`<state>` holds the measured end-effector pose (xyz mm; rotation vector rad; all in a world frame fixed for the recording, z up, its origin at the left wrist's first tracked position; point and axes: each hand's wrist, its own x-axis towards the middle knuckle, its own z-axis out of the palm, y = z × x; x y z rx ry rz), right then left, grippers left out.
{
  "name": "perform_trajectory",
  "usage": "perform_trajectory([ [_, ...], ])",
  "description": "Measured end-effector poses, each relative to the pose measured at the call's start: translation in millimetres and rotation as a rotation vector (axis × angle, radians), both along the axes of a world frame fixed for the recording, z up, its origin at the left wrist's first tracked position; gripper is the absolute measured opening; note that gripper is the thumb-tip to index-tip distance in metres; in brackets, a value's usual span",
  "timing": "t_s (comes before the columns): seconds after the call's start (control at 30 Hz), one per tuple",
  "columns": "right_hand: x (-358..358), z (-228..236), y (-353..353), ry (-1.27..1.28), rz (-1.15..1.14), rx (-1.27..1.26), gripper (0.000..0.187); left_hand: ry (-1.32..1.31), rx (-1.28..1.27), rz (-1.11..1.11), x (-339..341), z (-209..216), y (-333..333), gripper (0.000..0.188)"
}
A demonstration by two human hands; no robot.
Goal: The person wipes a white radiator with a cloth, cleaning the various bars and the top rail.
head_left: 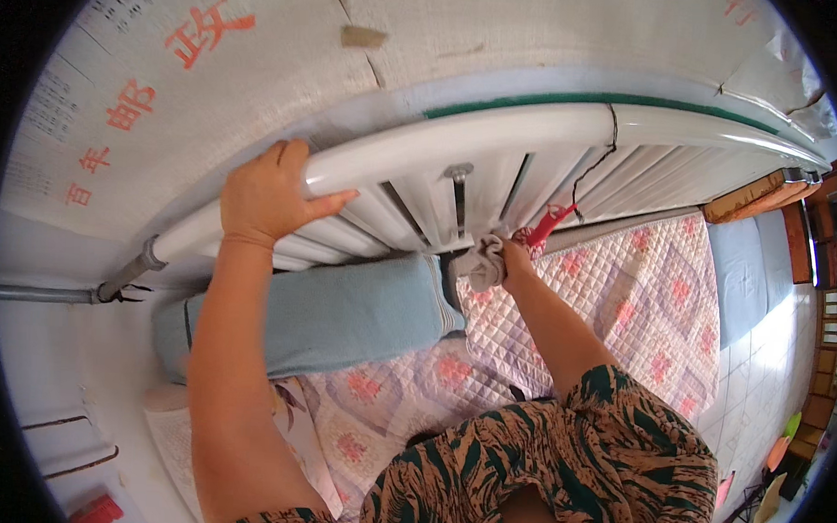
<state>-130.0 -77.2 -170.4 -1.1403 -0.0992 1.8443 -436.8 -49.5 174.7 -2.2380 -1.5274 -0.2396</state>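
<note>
My left hand (266, 193) is wrapped over the thick, white top rail (469, 139) of a headboard, its thumb stretched along the near side. Lower down and to the right, my right hand (518, 265) grips a crumpled grey-beige cloth (479, 263), held close to the headboard's slats (406, 213). Most of that hand's fingers are hidden by the cloth. Just beyond it hangs a red item (551, 226), below a dark cord (585, 168) tied round the rail. A long pillow under a blue towel (357, 310) lies against the headboard, between my forearms.
A quilted floral cover (620, 296) spreads over the bed below me. Behind the headboard, paper sheets (287, 63) cover the wall. A grey metal pipe (53, 295) meets the rail's left end. A brown box-like object (762, 194) stands at the far right, beside blue fabric (743, 268).
</note>
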Motion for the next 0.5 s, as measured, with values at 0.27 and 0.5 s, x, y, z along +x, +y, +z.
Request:
perform_trajectory([
  [0.27, -23, 29, 26, 0.27, -0.092, 0.059, 0.018, -0.002, 0.045, -0.033, -5, -1, -2, 0.066],
  [0.5, -32, 95, 7, 0.33, -0.108, 0.113, 0.024, -0.009, 0.081, -0.074, -6, -4, -2, 0.065],
])
